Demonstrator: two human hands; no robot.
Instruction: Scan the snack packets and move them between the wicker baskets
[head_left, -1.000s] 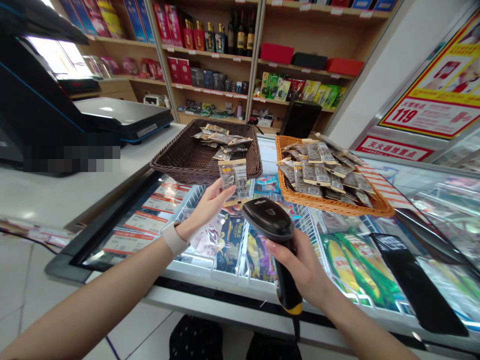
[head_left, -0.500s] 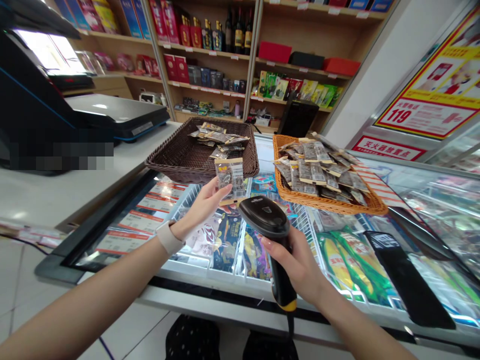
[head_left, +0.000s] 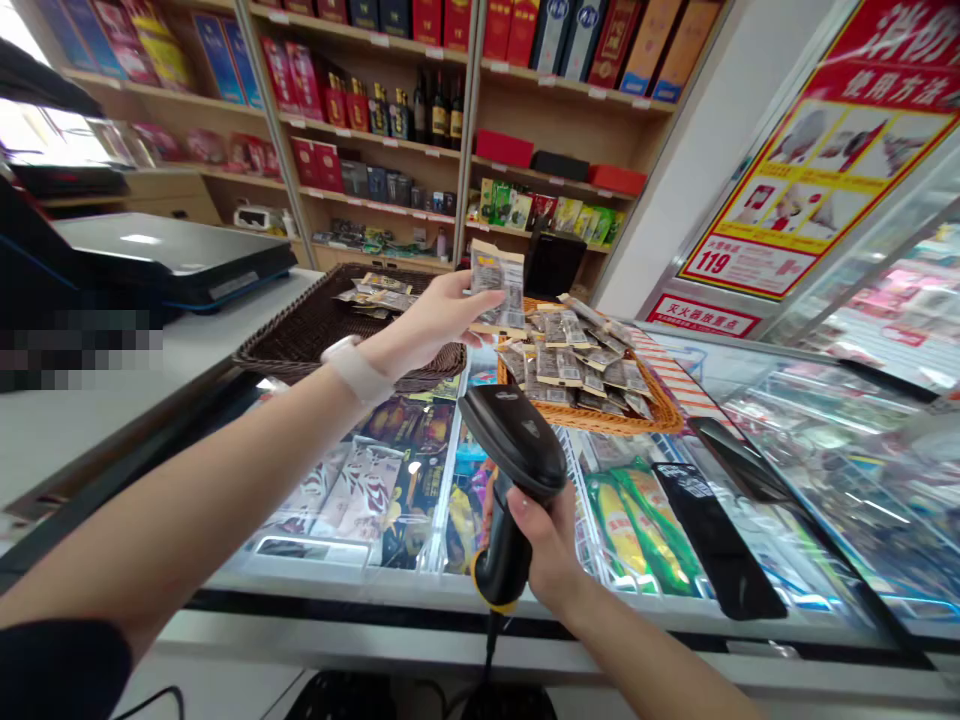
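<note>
Between the thumb and fingers of my left hand (head_left: pixel 442 318) is a small clear snack packet (head_left: pixel 498 285) with a cream edge, held upright above the near left corner of the orange wicker basket (head_left: pixel 600 422). That basket holds a heap of similar packets (head_left: pixel 566 350). To its left, partly behind my left forearm, a dark brown wicker basket (head_left: pixel 289 330) has several more packets (head_left: pixel 379 292) in it. My right hand (head_left: pixel 551 545) is wrapped round the handle of a black barcode scanner (head_left: pixel 517 440), its head raised over the freezer's glass top. A cable hangs from the handle.
Beneath the baskets lies a glass-topped chest freezer (head_left: pixel 420 590) with bagged frozen goods inside. A black strip (head_left: pixel 720 540) rests on the glass at right. A weighing scale (head_left: pixel 180 255) stands on the left counter. Stocked shelves (head_left: pixel 360 130) line the back.
My left hand has carried the packet from in front of the dark basket up and right to the orange basket. The scanner stays in my right hand, its head tilted differently. The view has shifted.
</note>
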